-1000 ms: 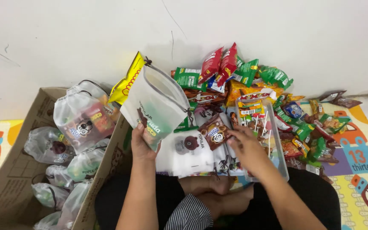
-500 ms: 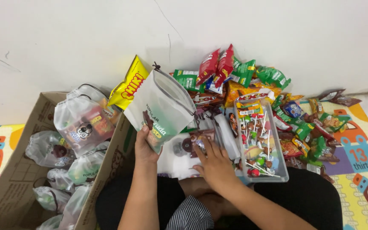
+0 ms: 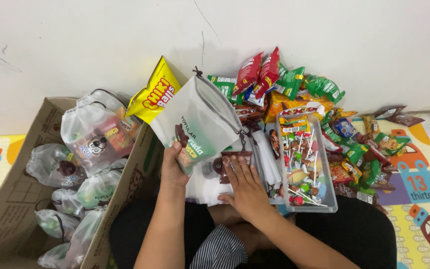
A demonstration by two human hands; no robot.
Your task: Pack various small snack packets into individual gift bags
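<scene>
On the lap of the seated person, a stack of flat white pouches [image 3: 210, 182] is lying, and the right hand [image 3: 245, 187] is resting on it with fingers spread flat, pressing on a small brown packet [image 3: 235, 158] rather than gripping it. The left hand [image 3: 174, 167] is holding a frosted drawstring pouch [image 3: 200, 122] upright by its lower corner, thumb in front and fingers closed behind; a yellow snack bag [image 3: 153, 97] is sticking out at its upper left.

This looks like the filling step: one pouch is being held while the other hand is picking the next item. The next move probably calls for pinching the brown packet off the stack and slipping it through the pouch's mouth, which the left hand would need to be keeping upright.

Counting: one pouch is in hand, and roughly seven filled pouches are sitting in the cardboard box [image 3: 11, 219] to the left. One clear tray of lollipops [image 3: 304, 167] is lying just beside the right hand. The pile of snack packets [image 3: 284, 82] against the wall is too jumbled to count.
</scene>
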